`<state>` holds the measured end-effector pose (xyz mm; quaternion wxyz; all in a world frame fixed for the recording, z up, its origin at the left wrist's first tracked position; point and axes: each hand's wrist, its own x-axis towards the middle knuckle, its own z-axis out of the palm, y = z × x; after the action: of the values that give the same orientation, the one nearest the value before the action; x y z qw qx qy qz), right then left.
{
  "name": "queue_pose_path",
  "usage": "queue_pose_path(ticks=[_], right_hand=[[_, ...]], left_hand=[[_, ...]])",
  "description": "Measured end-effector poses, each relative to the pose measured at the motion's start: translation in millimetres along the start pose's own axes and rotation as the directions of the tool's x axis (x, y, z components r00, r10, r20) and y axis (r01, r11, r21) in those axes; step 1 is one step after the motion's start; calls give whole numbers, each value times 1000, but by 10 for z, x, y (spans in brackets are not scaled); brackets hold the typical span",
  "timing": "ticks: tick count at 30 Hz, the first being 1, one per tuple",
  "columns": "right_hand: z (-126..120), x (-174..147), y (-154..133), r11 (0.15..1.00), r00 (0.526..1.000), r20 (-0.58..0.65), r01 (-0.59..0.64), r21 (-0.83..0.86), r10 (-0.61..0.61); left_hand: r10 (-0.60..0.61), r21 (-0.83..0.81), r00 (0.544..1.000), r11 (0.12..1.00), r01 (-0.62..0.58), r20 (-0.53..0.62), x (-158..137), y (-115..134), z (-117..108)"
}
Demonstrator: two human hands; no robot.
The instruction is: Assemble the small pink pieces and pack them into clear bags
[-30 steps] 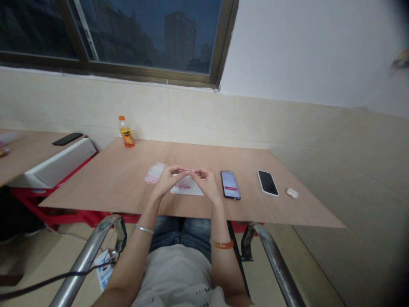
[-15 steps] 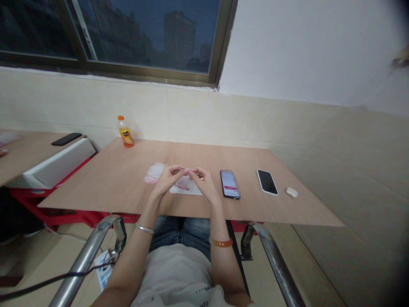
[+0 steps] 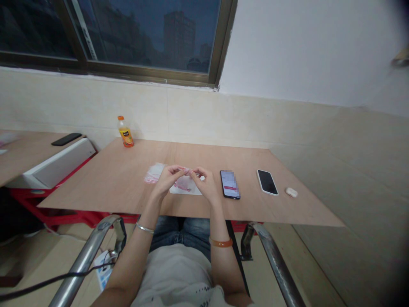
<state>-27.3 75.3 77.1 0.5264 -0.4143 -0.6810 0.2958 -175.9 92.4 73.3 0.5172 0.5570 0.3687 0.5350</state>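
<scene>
Both hands meet over the table's near middle and pinch the red top edge of a small clear plastic bag (image 3: 184, 182). My left hand (image 3: 168, 179) grips it from one side with thumb and fingers closed. On the other side my right hand (image 3: 204, 181) does the same, thumb tips almost touching. Reddish marks or contents show in the bag; which of these I cannot tell. Below it lies a white sheet or card (image 3: 187, 192), partly covered. A pile of clear bags with red edges (image 3: 154, 173) rests just left of my left hand.
A lit phone (image 3: 229, 184) lies right of my right hand. Farther right are a white-edged phone (image 3: 267, 182) and a small white case (image 3: 291, 192). An orange drink bottle (image 3: 125, 133) stands at the table's back left. Metal armrests (image 3: 96, 251) flank me.
My hands stay almost in place, with only slight finger movement at the bag's edge. At the far left, a hand on the neighbouring table has moved out of view.
</scene>
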Motion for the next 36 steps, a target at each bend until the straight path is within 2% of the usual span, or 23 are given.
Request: queue_pose_path(ticks=[11, 18, 23, 26, 30, 36], right_hand=[[-64, -7, 28, 997, 997, 23, -74, -3, 74], [-137, 4, 80, 993, 989, 105, -106, 42, 101], [-232, -3, 182, 990, 981, 151, -134, 50, 125], [-355, -8, 272, 983, 974, 153, -177, 50, 167], [-541, -19, 372, 982, 976, 128, -185, 42, 178], [-671, -59, 487, 959, 968, 92, -245, 141, 234]], left_hand=[[-20, 107, 1000, 994, 18, 17, -4, 9, -57], [-60, 75, 998, 995, 60, -2, -12, 13, -49], [-89, 57, 996, 994, 90, -30, 36, -74, -11], [-122, 57, 992, 991, 120, 37, 81, -156, 42], [-146, 152, 976, 981, 122, 159, 136, -241, 144], [-139, 186, 979, 976, 110, 148, 197, -340, 318]])
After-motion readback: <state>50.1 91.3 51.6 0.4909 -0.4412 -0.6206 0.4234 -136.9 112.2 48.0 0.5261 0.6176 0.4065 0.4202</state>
